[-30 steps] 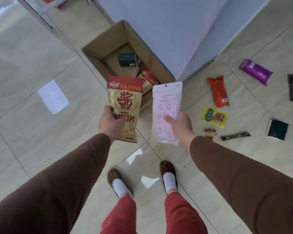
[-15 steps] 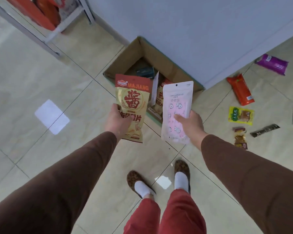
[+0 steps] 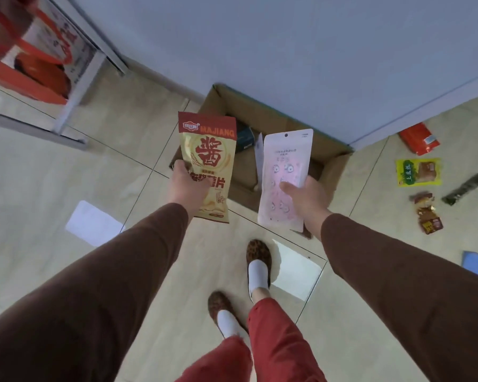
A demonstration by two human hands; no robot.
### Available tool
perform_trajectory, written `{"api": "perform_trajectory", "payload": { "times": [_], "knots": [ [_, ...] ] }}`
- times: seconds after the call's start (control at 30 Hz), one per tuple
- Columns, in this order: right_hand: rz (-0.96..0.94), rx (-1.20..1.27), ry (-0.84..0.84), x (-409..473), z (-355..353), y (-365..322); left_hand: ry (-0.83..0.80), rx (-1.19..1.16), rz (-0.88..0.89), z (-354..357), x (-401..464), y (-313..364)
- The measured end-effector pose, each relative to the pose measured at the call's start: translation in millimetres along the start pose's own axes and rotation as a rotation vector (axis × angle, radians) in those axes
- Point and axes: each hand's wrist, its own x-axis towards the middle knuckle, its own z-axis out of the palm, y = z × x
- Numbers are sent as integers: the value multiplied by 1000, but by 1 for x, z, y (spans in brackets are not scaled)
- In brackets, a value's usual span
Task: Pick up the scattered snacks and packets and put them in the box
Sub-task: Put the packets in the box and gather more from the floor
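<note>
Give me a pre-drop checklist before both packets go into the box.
1. Left hand grips the MAJIANG packet: ok.
2. Right hand grips the pink packet: ok.
3. Cardboard box open, flaps clear: ok.
4. Packets over the opening: cannot tell; they appear near its front edge.
5. Room inside the box: ok, bare bottom shows beside the dark blue carton.
6. Floor between feet and box free of packets: ok.

Left hand gripping chip bag, right hand pink pouch, seemingly over box.
</note>
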Motion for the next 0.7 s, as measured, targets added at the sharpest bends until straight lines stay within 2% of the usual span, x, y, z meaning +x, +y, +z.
{"api": "perform_trajectory", "payload": {
  "times": [0.33, 0.43, 0.53, 0.7],
  "knots": [
    [55, 133, 87, 56, 58, -19, -131, 252, 136, 22, 109, 29],
    [135, 158, 141, 69, 70, -17, -150, 465, 162, 33, 129, 28],
    [188, 57, 213, 74, 77, -10, -111, 737, 232, 35, 139, 23],
    [150, -7, 254, 54, 83, -1, -201, 791, 357, 30, 133, 17]
  ]
}}
